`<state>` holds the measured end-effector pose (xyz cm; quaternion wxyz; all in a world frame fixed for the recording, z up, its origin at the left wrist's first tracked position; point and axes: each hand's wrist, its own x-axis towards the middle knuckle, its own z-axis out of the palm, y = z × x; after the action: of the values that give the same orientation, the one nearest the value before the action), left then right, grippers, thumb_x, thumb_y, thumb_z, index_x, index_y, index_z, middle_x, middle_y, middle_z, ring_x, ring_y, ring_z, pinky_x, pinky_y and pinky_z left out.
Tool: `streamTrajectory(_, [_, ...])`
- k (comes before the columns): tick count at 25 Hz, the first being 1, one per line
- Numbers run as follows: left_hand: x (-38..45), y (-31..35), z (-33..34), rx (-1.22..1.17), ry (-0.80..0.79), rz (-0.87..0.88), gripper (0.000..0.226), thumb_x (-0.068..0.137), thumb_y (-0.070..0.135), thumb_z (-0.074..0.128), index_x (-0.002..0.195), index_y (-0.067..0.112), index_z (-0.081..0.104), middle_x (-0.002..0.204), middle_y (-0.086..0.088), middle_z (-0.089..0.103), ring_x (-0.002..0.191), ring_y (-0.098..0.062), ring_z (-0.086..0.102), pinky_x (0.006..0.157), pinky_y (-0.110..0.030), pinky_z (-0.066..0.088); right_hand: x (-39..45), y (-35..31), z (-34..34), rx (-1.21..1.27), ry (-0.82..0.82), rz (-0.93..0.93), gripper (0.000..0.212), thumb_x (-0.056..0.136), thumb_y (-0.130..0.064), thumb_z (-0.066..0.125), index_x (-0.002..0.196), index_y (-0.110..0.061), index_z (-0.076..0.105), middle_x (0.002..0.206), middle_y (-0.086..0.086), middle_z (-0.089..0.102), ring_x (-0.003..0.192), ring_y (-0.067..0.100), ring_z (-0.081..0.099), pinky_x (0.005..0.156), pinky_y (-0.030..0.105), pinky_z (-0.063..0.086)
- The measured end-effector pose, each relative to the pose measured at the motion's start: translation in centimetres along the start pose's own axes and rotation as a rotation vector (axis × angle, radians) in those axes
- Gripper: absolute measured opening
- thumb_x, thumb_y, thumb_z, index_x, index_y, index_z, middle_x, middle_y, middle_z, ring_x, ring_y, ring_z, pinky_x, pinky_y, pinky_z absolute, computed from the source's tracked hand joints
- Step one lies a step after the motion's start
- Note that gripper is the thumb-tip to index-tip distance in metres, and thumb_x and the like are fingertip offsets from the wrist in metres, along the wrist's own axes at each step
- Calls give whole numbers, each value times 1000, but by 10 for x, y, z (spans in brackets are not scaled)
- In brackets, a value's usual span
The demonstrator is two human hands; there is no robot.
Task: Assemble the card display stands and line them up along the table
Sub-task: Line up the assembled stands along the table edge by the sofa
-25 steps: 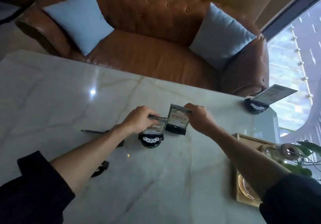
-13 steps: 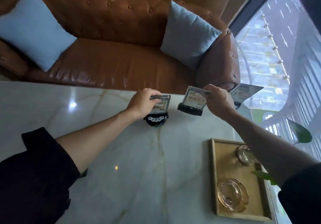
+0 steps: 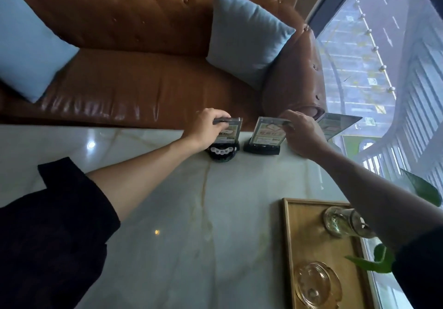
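Head view: left hand [image 3: 206, 128] pinched on round-based stand [image 3: 224, 144], right hand [image 3: 299, 132] gripping square-based stand [image 3: 263, 138] just right of it, both touching table [image 3: 167, 212] near its far edge. Likely risk: overshoot, stands tipped toward sofa [image 3: 143, 88].

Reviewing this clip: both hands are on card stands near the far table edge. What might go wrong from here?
1. The round-based stand and the rectangular-based stand sit close to the far edge of the table; a push could tip one off.
2. The right hand is next to a third stand and might knock it.
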<state>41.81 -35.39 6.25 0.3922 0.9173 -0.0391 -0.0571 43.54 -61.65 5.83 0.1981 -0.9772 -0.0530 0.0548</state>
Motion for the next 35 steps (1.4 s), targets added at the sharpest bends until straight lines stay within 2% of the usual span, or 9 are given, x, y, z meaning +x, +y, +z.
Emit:
streamTrajectory(5, [3, 0, 10, 1, 8, -8, 14, 88, 16, 68, 98, 20, 77, 94, 4, 76, 86, -11, 65, 76, -24, 47, 0, 6, 1, 30, -32, 11, 20, 95, -10, 51, 110, -18, 63, 108, 15, 70, 81, 25, 54, 66, 31, 39])
streamTrajectory(7, [3, 0, 10, 14, 13, -21, 17, 87, 16, 69, 103, 19, 76, 98, 3, 74, 88, -9, 62, 73, -16, 39, -1, 4, 0, 41, -29, 24, 23, 94, -10, 52, 112, -18, 64, 109, 15, 69, 85, 29, 60, 67, 31, 41])
streamTrajectory(9, [0, -3, 6, 33, -3, -38, 29, 85, 19, 71, 114, 20, 72, 105, 1, 69, 94, -11, 61, 79, -14, 36, -2, 0, -1, 33, -26, 24, 27, 91, -10, 55, 114, -19, 64, 112, 15, 68, 93, 32, 62, 69, 32, 44])
streamTrajectory(13, [-18, -13, -24, 48, 3, -82, 50, 83, 24, 75, 130, 17, 61, 115, -4, 63, 104, -17, 57, 89, -22, 41, -14, -20, -10, -197, 2, 8, 36, 90, -26, 62, 125, -21, 58, 123, 11, 61, 106, 35, 60, 69, 36, 43])
streamTrajectory(17, [-66, -41, -77, -42, 23, -171, 38, 82, 29, 75, 117, 18, 68, 104, 1, 66, 100, -18, 64, 88, -29, 50, -32, -57, -23, -348, 118, 3, 38, 87, -31, 62, 120, -12, 58, 118, 20, 60, 113, 40, 54, 79, 46, 49])
streamTrajectory(21, [-142, -77, -136, -57, 88, -206, 35, 77, 38, 76, 108, 23, 72, 101, 2, 72, 98, -15, 68, 93, -35, 54, -51, -122, -17, -309, 219, -15, 38, 86, -26, 60, 118, -5, 58, 119, 28, 58, 111, 46, 52, 91, 54, 45])
streamTrajectory(24, [-207, -99, -180, -60, 169, -237, 44, 72, 49, 71, 109, 26, 71, 105, 5, 73, 99, -9, 68, 94, -33, 55, -74, -192, 6, -115, 96, -185, 44, 85, -24, 64, 127, -14, 57, 128, 21, 56, 117, 43, 51, 96, 51, 46])
streamTrajectory(30, [-331, -145, -230, -108, 235, -348, 46, 75, 47, 74, 114, 22, 70, 109, 6, 73, 102, -6, 67, 97, -31, 53, -147, -329, 75, 144, -113, -381, 47, 86, -34, 70, 129, -19, 57, 128, 10, 58, 114, 31, 57, 90, 32, 44])
streamTrajectory(35, [-422, -171, -245, -122, 118, -416, 56, 77, 42, 80, 126, 22, 63, 113, 7, 70, 102, -4, 65, 96, -24, 50, -208, -396, 133, 258, -402, -460, 56, 82, -45, 75, 131, -25, 56, 121, 4, 63, 109, 20, 61, 93, 30, 48])
